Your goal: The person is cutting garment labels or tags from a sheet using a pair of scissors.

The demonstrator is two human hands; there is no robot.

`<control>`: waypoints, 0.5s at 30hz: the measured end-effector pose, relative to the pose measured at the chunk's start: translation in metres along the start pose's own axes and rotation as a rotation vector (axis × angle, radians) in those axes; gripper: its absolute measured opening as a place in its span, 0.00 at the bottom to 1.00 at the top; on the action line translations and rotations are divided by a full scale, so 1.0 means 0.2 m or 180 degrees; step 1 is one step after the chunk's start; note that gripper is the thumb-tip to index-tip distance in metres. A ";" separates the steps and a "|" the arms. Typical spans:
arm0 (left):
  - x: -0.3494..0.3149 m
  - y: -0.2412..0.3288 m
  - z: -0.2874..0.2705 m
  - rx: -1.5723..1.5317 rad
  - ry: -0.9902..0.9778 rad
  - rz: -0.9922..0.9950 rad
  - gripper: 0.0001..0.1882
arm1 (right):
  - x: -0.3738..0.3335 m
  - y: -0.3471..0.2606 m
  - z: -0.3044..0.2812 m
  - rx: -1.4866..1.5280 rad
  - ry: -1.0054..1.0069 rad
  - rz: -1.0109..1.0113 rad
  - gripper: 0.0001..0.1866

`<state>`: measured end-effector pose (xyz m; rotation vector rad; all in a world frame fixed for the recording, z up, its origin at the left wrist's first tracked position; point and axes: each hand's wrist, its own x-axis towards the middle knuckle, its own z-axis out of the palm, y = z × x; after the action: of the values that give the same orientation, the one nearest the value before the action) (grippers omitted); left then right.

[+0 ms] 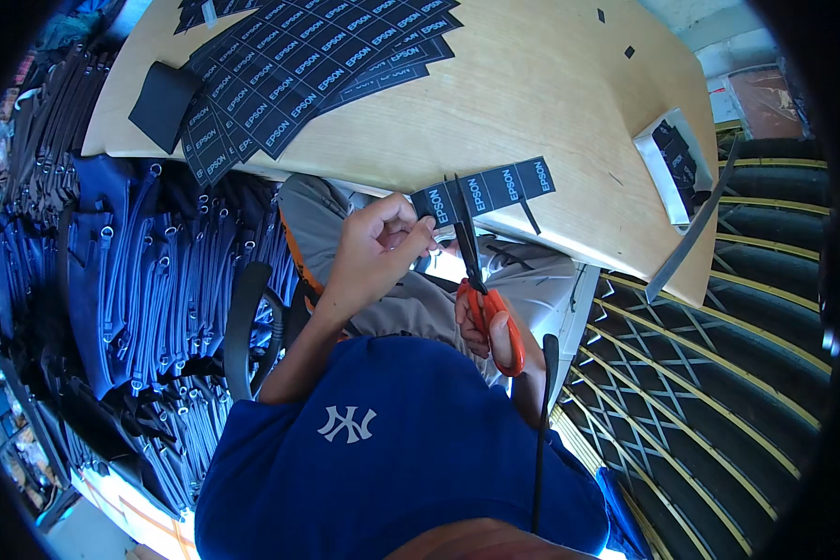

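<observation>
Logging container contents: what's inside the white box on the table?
Small black printed pieces lie in the white box; they cover whatever is underneath, so that cannot be seen.

Read one short white word, all capitals, four times along the black strip, once per section. Found the same word repeated in rows between thin light lines across the fanned black sheets. Noted white interlocking letters on the blue shirt. Saw faint marks on black pieces in the white box, too small to read.
</observation>
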<state>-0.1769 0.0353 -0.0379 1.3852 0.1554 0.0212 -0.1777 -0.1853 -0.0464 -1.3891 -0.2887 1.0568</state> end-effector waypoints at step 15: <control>0.00 -0.01 0.00 -0.0034 -0.0018 0.0033 0.10 | 0.01 -0.02 0.00 -0.0039 -0.0088 0.0006 0.44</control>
<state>-0.1770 0.0357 -0.0393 1.3754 0.1431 0.0266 -0.1753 -0.1832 -0.0430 -1.3868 -0.3148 1.0781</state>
